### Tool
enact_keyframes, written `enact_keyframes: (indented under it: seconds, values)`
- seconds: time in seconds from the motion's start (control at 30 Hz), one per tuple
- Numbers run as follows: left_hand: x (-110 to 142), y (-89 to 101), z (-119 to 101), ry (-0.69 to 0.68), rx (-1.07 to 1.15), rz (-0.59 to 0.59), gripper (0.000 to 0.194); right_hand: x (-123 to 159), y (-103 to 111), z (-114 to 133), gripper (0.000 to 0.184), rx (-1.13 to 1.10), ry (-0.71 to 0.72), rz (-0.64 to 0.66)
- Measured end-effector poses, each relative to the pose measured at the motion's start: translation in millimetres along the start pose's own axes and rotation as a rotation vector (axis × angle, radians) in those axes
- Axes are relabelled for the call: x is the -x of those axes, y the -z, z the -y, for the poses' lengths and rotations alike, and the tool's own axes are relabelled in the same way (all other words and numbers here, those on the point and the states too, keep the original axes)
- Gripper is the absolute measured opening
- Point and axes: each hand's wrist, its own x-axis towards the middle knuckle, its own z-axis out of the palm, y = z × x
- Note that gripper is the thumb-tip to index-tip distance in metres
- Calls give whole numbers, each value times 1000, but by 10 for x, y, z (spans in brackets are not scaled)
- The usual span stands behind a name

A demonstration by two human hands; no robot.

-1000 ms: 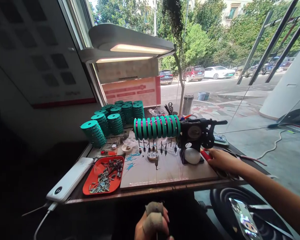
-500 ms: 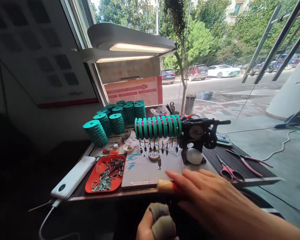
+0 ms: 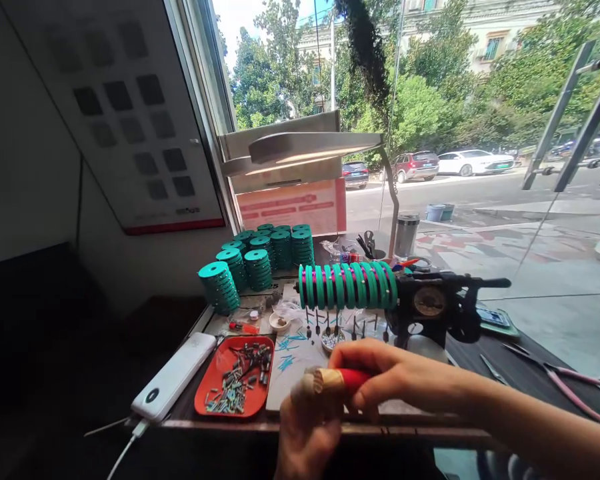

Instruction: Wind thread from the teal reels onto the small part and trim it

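My right hand [image 3: 387,377] is closed around a short cylindrical piece with a pale wooden end and a red band [image 3: 331,379]. Close against its wooden end is my left hand [image 3: 310,430], fingers curled and blurred, with grey-beige covers on the fingertips; anything in its grip is hidden. Just beyond the hands, a row of green line spools [image 3: 347,285] with magenta bands sits on a black crank device [image 3: 430,303]. Small dark weights [image 3: 329,329] hang below the spools. Behind my right hand stands a small bowl of whitish beads [image 3: 332,341].
To the left, a red tray [image 3: 205,393] holds metal pins and dark weights, beside a white power bank [image 3: 175,380]. Thin blue pieces [image 3: 286,362] lie on the board. Stacked green spools [image 3: 219,287] stand behind. Pink-handled pliers [image 3: 570,393] lie at the right, under the lamp's [image 3: 315,143] far side.
My hands have come together, the left rising to the wooden end of the piece in my right. My right fingers have curled further around it. The view has tilted up and shifted left.
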Motion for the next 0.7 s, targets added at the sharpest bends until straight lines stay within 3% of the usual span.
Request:
enact_keyframes:
  seconds: [0.03, 0.1, 0.2, 0.27, 0.33, 0.5, 0.7]
  values:
    - [63, 13, 65, -90, -128, -39, 16, -31, -5, 17, 17, 43, -32, 32]
    - [155, 43, 145, -363, -555, -53, 35, -98, -36, 72, 7, 333, -40, 32]
    - [221, 111, 212, -542, -920, -6, 41, -218, -129, 87, 47, 999, -1, -151]
    - [257, 158, 271, -507, -984, -11, 42, -293, -201, 22, 58, 1266, -6, -289]
    - [305, 179, 347, -415, -1009, -39, 47, -340, -257, -66, 53, 1383, -24, -378]
    - [408, 79, 440, -276, -1018, -159, 50, -341, -288, -171, 45, 1513, 3, -456]
    - [397, -65, 302, -268, -1029, -142, 49, -343, -277, -153, 44, 1564, 16, -535]
